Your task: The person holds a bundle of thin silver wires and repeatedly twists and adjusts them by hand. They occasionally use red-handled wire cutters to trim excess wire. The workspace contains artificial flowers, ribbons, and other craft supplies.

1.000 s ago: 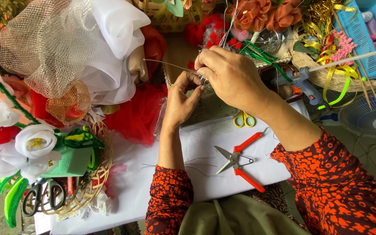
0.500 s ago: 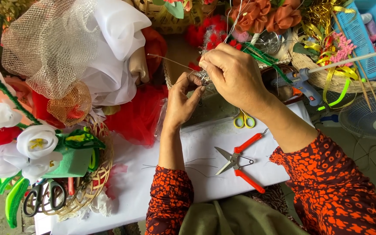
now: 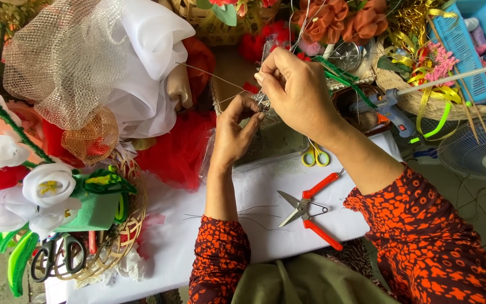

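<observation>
Head view: pinching a thin wire between both hands above the white tabletop, at a small silvery knot where the fingertips meet. Right hand closing thumb and forefinger on the wire from above; left hand rising from below, fingers curled shut on the same spot. Wire running out leftward, bare and straight toward the white fabric bundle, nothing threaded along that stretch, so seemingly at an early or middle point of the twisting, with most of the strand unworked. Lying unused just below: red-handled snips, jaws parted, beside loose wire strands on the cloth; small yellow scissors half hidden under the right wrist. Sitting farther out: glue gun at right, white foam flowers in a basket at left.
</observation>
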